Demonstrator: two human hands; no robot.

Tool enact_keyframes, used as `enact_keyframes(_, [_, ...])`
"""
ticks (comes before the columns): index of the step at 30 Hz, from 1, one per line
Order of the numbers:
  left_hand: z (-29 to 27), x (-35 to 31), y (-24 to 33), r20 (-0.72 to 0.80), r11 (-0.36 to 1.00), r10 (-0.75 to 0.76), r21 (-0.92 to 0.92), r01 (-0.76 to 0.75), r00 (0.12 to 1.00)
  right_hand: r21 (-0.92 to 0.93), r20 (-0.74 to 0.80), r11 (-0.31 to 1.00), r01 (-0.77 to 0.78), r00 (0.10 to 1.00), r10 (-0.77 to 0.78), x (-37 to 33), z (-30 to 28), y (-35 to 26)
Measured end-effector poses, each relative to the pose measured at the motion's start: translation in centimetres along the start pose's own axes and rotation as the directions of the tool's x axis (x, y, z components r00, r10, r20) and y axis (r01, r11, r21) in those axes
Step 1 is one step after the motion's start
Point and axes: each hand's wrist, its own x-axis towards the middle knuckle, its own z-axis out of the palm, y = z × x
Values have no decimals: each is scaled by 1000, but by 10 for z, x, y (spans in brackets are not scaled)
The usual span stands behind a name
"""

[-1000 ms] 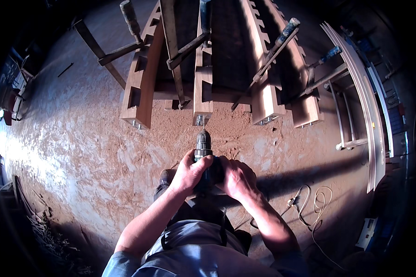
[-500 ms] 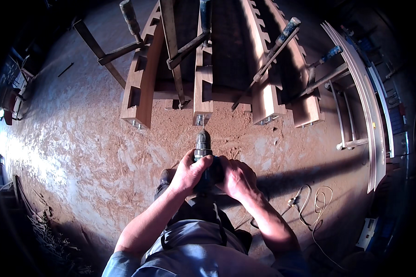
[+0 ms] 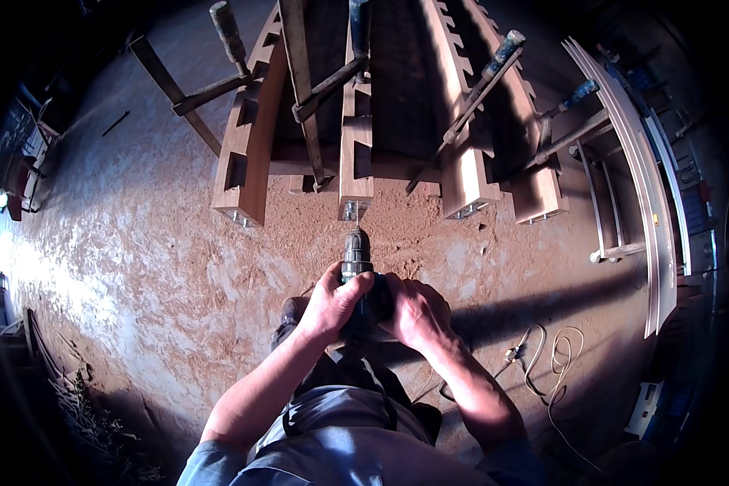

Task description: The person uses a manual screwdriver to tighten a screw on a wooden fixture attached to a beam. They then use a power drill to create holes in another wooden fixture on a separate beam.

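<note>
A dark cordless drill [image 3: 357, 253] points away from me, its thin bit meeting the near end of a notched wooden beam [image 3: 355, 170]. My left hand [image 3: 334, 303] wraps the drill's body from the left, thumb on top. From the right, my right hand [image 3: 417, 312] grips the back of the drill; its fingers are partly hidden. Metal fittings [image 3: 349, 211] show on that beam's end. Similar fittings sit on the ends of the left beam [image 3: 241, 186] and of the two beams to the right [image 3: 465, 182].
Bar clamps [image 3: 211, 95] with worn handles cross the beams, jutting out left and right. Long thin boards [image 3: 652, 186] lean at the right beside a small frame [image 3: 610, 211]. A looped cable [image 3: 565, 360] lies on the sawdust-strewn floor [image 3: 162, 283]. Scrap wood [image 3: 77, 397] is piled lower left.
</note>
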Motion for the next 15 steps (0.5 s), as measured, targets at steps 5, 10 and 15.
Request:
enact_keyframes(5, [-1, 1, -1, 2, 1000, -8, -1, 8, 1000, 6, -19, 1000, 26, 999, -26, 0, 0, 1])
enact_keyframes(10, [-3, 2, -5, -32, 1000, -4, 8, 4, 999, -5, -19, 1000, 26, 999, -26, 1, -3, -3])
enact_keyframes(15, [-1, 0, 0, -30, 1000, -10, 10, 10, 999, -1, -7, 1000, 27, 1000, -27, 1, -2, 0])
